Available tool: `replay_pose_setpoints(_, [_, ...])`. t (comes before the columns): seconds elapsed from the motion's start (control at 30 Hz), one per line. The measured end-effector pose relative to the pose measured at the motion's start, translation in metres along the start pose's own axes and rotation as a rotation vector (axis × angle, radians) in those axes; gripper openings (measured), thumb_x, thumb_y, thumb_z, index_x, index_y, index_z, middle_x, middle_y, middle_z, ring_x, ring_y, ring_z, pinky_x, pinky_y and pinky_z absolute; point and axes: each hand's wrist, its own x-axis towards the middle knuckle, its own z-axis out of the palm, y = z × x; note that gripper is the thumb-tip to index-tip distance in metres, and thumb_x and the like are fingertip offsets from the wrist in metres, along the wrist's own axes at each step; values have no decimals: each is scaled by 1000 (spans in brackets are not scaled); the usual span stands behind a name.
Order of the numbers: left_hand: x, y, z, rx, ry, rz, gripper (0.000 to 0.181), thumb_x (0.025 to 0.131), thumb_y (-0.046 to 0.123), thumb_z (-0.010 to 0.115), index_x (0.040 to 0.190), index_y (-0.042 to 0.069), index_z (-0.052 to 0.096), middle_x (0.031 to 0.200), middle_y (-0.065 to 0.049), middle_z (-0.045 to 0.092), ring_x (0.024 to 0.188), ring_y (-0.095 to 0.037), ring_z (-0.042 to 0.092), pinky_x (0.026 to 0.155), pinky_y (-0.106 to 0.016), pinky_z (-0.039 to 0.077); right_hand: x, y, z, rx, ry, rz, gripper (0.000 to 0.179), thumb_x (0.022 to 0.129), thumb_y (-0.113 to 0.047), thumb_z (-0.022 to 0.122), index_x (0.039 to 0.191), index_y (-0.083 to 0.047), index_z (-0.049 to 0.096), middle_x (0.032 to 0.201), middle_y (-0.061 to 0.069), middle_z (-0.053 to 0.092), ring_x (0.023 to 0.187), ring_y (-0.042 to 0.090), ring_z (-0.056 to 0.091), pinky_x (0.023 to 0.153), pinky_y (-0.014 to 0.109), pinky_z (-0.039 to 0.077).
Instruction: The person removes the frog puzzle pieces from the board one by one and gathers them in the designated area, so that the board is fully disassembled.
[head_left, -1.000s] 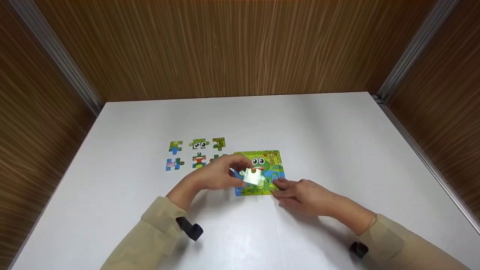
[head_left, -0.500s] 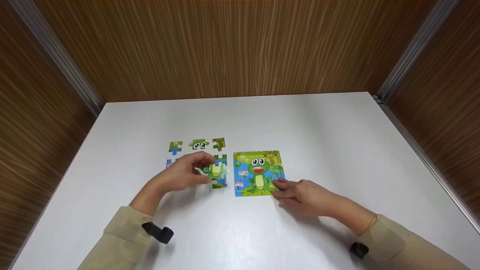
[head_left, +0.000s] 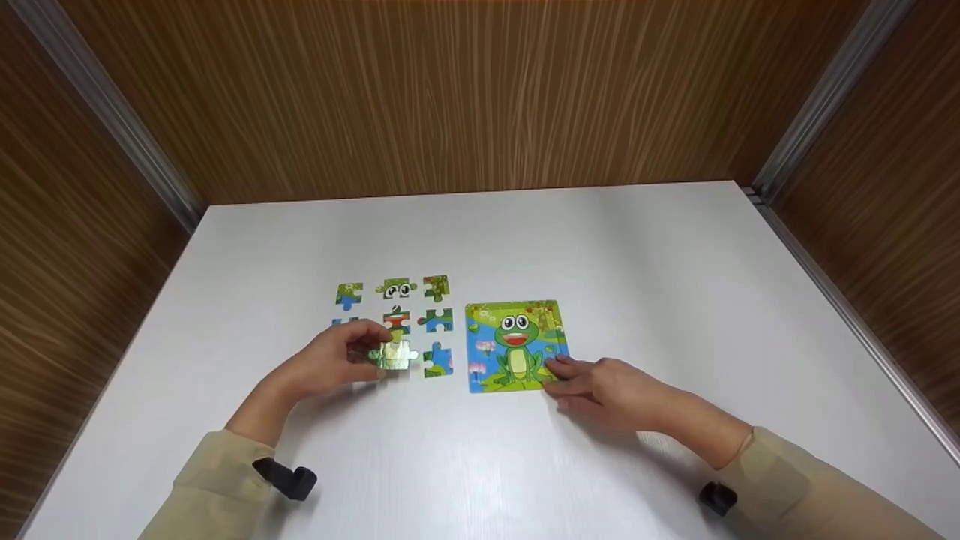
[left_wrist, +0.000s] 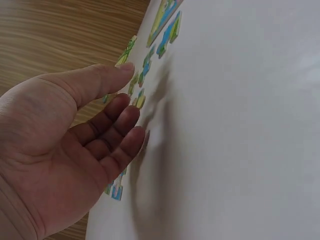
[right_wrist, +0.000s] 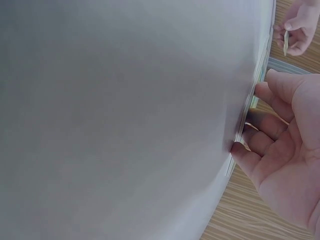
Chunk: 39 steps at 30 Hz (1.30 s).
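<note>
In the head view, my left hand (head_left: 330,364) pinches a jigsaw puzzle piece (head_left: 395,355) showing a frog's pale belly, tilted and shiny under the light. The left wrist view has this puzzle piece (left_wrist: 127,50) at the tip of the thumb, with the other fingers loosely bent. My right hand (head_left: 611,390) rests its fingers on the lower right corner of a square puzzle board (head_left: 484,315) with a full frog picture. From the right wrist, my right hand (right_wrist: 285,145) shows its fingertips at the board's edge and the table.
Loose puzzle pieces lie in rows left of the board: an eyes piece (head_left: 397,289), a mouth piece (head_left: 397,322), corner pieces (head_left: 436,287) and several others. My left hand partly covers some. A wood-grain panel (head_left: 465,97) rises behind the white table (head_left: 600,247).
My left hand has carried the belly piece leftward from over the board, past the loose pieces, to below the mouth piece. My right hand stays at the board's corner.
</note>
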Motion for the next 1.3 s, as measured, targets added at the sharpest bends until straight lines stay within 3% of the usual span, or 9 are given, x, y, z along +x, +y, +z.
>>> replay_pose_setpoints(0.37, [-1, -15, 2, 29, 20, -16, 43, 87, 9, 86, 127, 8, 70, 115, -7, 64, 103, -26, 55, 88, -32, 47, 1, 1, 0, 9, 0, -1, 38, 106, -20, 67, 143, -10, 67, 155, 17, 52, 144, 33, 49, 105, 58, 50])
replay_pose_setpoints(0.67, [-4, -17, 7, 10, 19, -47, 42, 86, 10, 87, 125, 10, 70, 113, -7, 60, 104, -26, 52, 88, -32, 45, 0, 2, 1, 7, -2, 12, 38, 106, -21, 67, 143, -11, 68, 155, 16, 53, 144, 33, 49, 106, 58, 49])
replay_pose_setpoints(0.83, [-4, -17, 9, 14, 21, -37, 42, 87, 10, 87, 125, 9, 70, 118, -7, 61, 107, -26, 52, 91, -32, 45, 0, 2, 1, 17, 2, 19, 38, 106, -21, 68, 142, -11, 68, 155, 16, 53, 145, 32, 49, 107, 58, 48])
replay_pose_setpoints(1.3, [-1, -19, 8, 56, 17, -34, 41, 86, 11, 88, 123, 11, 70, 113, -6, 59, 104, -25, 51, 90, -34, 45, 0, 3, 2, 17, 12, -3, 38, 106, -22, 67, 142, -9, 68, 155, 17, 52, 144, 33, 50, 108, 58, 47])
